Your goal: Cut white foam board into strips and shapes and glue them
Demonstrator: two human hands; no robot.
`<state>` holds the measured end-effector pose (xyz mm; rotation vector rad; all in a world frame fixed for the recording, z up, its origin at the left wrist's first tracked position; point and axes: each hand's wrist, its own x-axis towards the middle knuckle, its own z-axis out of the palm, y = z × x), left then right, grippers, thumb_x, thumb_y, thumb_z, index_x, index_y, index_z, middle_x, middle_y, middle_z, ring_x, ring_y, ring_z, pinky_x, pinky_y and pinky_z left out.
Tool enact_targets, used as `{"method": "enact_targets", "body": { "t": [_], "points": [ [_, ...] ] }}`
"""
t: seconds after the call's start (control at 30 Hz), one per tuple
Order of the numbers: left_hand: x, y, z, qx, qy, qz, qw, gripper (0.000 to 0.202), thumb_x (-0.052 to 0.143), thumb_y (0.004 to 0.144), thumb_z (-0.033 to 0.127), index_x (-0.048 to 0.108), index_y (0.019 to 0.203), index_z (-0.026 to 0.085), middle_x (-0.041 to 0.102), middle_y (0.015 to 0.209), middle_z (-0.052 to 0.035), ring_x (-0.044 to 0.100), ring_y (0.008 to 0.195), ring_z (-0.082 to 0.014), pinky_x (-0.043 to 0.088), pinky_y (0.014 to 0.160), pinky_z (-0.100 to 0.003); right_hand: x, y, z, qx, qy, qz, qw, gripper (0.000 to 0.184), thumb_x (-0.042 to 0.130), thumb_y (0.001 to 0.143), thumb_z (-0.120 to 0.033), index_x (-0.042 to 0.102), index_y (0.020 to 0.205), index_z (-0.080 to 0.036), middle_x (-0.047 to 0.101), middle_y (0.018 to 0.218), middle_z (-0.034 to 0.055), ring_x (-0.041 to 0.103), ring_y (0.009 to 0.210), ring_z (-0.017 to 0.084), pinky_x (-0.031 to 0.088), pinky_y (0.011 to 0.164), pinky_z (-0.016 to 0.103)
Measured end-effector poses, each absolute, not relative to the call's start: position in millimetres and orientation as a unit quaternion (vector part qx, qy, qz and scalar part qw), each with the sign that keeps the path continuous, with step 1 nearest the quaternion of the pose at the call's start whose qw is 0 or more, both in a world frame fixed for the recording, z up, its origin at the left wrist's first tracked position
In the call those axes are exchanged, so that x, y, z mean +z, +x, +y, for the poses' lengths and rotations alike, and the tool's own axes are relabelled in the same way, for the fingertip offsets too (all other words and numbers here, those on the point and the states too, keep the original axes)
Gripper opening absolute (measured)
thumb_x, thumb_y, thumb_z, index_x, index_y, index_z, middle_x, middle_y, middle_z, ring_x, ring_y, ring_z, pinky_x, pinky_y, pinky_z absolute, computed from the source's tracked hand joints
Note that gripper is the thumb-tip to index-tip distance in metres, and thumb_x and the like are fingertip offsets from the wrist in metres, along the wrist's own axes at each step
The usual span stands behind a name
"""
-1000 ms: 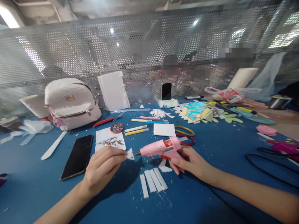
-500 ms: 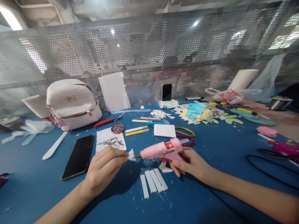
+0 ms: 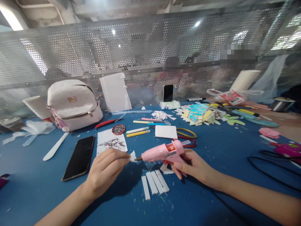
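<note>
My left hand point(image 3: 107, 168) pinches a small white foam piece point(image 3: 133, 156) between thumb and fingertips, above the blue table. In my right hand point(image 3: 194, 164) is a pink hot glue gun point(image 3: 160, 153), gripped by its handle, with its nozzle pointing left. The nozzle tip meets or nearly meets the white piece; contact is hard to make out. Below the gun lie several white foam strips point(image 3: 155, 183) in a row. Another white scrap point(image 3: 166, 169) is partly hidden behind my right fingers.
Left of my left hand lies a black phone point(image 3: 78, 158). Beyond are a white paper with dark bits point(image 3: 101, 138), markers point(image 3: 138, 133), red-handled scissors point(image 3: 105, 123), a white block point(image 3: 166, 131) and a foam scrap pile point(image 3: 202, 113). A backpack point(image 3: 72, 106) stands back left; a black cable point(image 3: 263, 169) curls right.
Almost nothing differs. Both hands keep their grips, and the glue gun's nozzle stays at the white piece.
</note>
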<state>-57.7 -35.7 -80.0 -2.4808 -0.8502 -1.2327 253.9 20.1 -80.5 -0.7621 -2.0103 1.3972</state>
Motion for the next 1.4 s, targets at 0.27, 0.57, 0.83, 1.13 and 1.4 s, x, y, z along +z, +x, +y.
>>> {"method": "enact_targets", "body": {
  "t": [0.27,0.57,0.83,1.13,1.4],
  "points": [
    [-80.0,-54.9,-36.2,-0.425,-0.849,-0.291,0.119,0.021,0.063,0.087,-0.006,0.066,0.098,0.011,0.072,0.098,-0.0087,0.065,0.089,-0.0160,0.054,0.079,-0.030,-79.6,254.1,19.6,0.522,-0.285,-0.752,0.285,0.048,0.059,0.093,-0.058,0.063,0.070,-0.016,0.060,0.056,0.0003,0.047,0.050,0.011,0.042,0.057,0.025],
    [-79.1,-55.7,-35.5,-0.434,-0.841,-0.298,0.123,0.023,0.063,0.086,-0.007,0.066,0.098,0.012,0.071,0.097,-0.0076,0.065,0.087,-0.0158,0.054,0.078,-0.030,-83.7,254.8,20.7,0.529,-0.287,-0.745,0.287,0.047,0.060,0.092,-0.059,0.064,0.075,-0.016,0.059,0.057,-0.0003,0.048,0.050,0.011,0.042,0.056,0.025],
    [-78.0,-55.5,-35.9,-0.440,-0.837,-0.297,0.131,0.021,0.064,0.086,-0.006,0.066,0.097,0.012,0.072,0.096,-0.0077,0.065,0.087,-0.0156,0.054,0.078,-0.029,-84.0,255.0,22.8,0.532,-0.284,-0.742,0.291,0.047,0.060,0.092,-0.059,0.066,0.080,-0.014,0.059,0.058,0.0000,0.048,0.050,0.011,0.042,0.054,0.025],
    [-74.2,-53.8,-35.6,-0.447,-0.833,-0.299,0.126,0.022,0.061,0.087,-0.007,0.066,0.097,0.012,0.071,0.094,-0.0078,0.066,0.086,-0.0153,0.055,0.078,-0.029,-83.1,255.0,22.7,0.523,-0.280,-0.747,0.299,0.048,0.059,0.092,-0.060,0.063,0.075,-0.016,0.059,0.057,0.0000,0.049,0.050,0.011,0.044,0.055,0.025],
    [-74.2,-54.4,-36.4,-0.450,-0.832,-0.301,0.124,0.022,0.062,0.087,-0.005,0.066,0.098,0.013,0.072,0.094,-0.0075,0.067,0.086,-0.0159,0.055,0.078,-0.029,-81.8,254.6,21.6,0.521,-0.280,-0.747,0.304,0.047,0.059,0.093,-0.059,0.060,0.070,-0.018,0.058,0.056,-0.0004,0.047,0.049,0.011,0.045,0.057,0.026]
  ]
}}
